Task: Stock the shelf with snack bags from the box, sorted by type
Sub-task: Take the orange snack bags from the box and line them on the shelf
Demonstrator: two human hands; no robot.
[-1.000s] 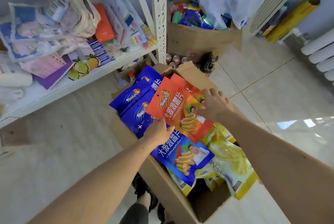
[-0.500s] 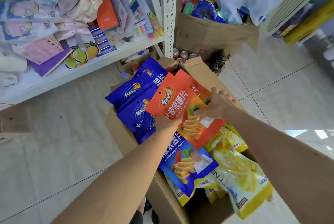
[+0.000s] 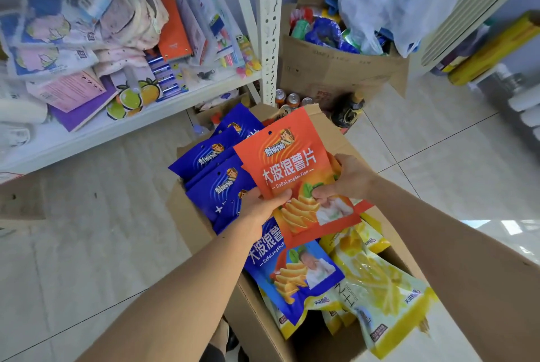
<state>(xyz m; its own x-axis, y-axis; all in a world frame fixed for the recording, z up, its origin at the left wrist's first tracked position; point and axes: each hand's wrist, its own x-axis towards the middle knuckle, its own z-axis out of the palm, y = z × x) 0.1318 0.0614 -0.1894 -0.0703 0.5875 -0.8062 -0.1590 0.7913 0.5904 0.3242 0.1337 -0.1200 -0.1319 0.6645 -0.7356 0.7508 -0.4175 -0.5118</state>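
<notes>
An open cardboard box [image 3: 190, 215] on the floor holds blue snack bags [image 3: 216, 183], another blue bag [image 3: 292, 271] and yellow snack bags [image 3: 377, 282]. Above the box I hold an orange snack bag [image 3: 289, 163] with both hands. My left hand [image 3: 260, 209] pinches its lower left edge with the thumb on the front. My right hand [image 3: 347, 177] grips its right side, the thumb pressed on the front. More orange shows behind that bag at my right hand. The white shelf [image 3: 140, 125] stands at the upper left.
The shelf board is crowded with stationery packs, a purple notebook [image 3: 84, 110] and an orange pouch [image 3: 174, 30]. A second cardboard box [image 3: 336, 66] with a white plastic bag stands behind, drink cans [image 3: 292, 98] and a dark bottle [image 3: 347, 110] at its foot. Tiled floor lies left and right.
Both hands have closed on the orange bag and raised it off the stack, turning its front toward me. The camera has moved closer.
</notes>
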